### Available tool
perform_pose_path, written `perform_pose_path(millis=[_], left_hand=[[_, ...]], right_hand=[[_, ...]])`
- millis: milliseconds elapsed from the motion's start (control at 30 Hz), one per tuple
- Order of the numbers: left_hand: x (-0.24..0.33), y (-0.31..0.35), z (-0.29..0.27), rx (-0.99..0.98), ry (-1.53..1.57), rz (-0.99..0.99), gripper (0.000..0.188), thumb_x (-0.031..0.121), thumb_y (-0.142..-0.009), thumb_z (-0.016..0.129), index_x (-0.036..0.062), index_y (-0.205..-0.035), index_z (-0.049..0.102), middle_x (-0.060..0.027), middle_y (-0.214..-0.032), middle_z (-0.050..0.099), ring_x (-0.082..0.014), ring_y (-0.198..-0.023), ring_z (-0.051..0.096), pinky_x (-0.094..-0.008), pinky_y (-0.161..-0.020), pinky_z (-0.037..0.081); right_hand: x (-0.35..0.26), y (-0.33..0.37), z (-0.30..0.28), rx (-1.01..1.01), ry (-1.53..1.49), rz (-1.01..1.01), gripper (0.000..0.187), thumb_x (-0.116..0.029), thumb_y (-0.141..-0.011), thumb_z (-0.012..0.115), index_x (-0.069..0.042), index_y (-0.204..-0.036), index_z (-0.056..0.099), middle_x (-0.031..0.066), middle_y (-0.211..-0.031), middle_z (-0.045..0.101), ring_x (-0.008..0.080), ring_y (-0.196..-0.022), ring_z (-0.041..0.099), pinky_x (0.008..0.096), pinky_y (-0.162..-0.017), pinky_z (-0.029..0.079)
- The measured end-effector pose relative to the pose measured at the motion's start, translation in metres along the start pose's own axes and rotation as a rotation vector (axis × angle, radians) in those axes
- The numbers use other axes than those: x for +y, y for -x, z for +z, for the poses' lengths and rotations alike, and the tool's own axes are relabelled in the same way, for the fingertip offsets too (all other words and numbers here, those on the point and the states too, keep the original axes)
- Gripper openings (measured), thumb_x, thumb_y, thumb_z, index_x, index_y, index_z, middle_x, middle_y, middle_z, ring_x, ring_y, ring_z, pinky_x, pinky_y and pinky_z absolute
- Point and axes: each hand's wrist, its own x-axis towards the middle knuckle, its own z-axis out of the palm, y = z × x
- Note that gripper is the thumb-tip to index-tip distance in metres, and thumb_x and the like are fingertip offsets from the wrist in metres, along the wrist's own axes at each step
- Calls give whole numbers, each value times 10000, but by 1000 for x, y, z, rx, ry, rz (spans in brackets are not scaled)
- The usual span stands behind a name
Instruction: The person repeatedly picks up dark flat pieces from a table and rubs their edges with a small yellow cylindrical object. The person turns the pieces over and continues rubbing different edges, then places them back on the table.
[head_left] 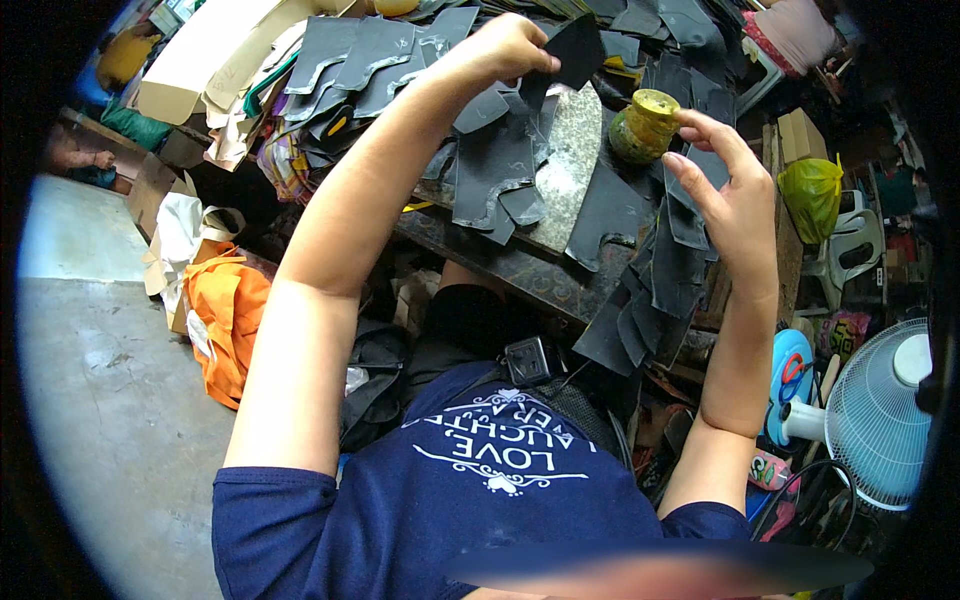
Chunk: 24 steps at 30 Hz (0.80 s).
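At the far side of the workbench, my left hand (515, 50) pinches a black flat cut piece (577, 50) that looks like leather or synthetic sheet. My right hand (728, 180) is open, thumb and fingers apart. Its fingertips are beside a yellow-green, stained jar (643, 128), and I cannot tell whether they touch it. Between the hands lies a pale speckled slab (572, 180), pointed at its far end. Similar black pieces surround it, such as one with a whitish-edged notch (492, 170) on the left and another (607, 215) on the right.
Stacked black pieces (375, 50) cover the far left of the bench, near cardboard (210, 50). An orange cloth or bag (225, 310) sits on the left. To the right are a white fan (880, 415), a plastic chair (850, 245) and a yellow-green plastic bag (812, 195).
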Motion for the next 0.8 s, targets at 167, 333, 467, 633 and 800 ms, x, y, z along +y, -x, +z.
perform_pose_path(millis=[167,333,467,633,800], left_hand=[[31,75,11,21,596,123,349,271,-841,746,8,-1058,671,-51,-847,679,-98,-648,629,-245,-478,486],[64,147,51,-223,1056,-17,394,189,-886,709,-16,-1187,559,-74,-923,676,-137,-747,679,-271,-578,596],[64,169,56,-282,1157,-179,333,133,-903,659,-70,-1151,567,-107,-955,671,-178,-770,682,-293,-630,611],[55,178,53,-193,1199,-201,349,117,-911,641,-69,-1197,565,-141,-1050,671,-182,-840,689,-292,-667,618],[57,178,51,-153,1208,-149,326,118,-929,628,-57,-1197,561,-139,-1060,671,-183,-854,692,-291,-659,621]], right_hand=[[-20,13,22,101,-363,138,739,-227,-878,724,-127,-1500,337,121,-942,716,189,-889,694,324,-832,532],[-30,20,37,35,-654,167,798,-16,-898,639,-119,-1550,189,47,-775,637,92,-668,590,227,-646,507],[-29,23,40,30,-700,233,754,25,-913,581,-119,-1548,200,15,-732,593,55,-617,526,198,-585,470],[-22,29,41,-5,-570,248,487,-31,-962,542,-79,-1439,458,16,-870,617,44,-716,546,186,-650,479],[-23,43,46,-91,-695,255,416,-22,-952,545,-81,-1363,566,2,-891,583,37,-696,500,182,-617,450]])
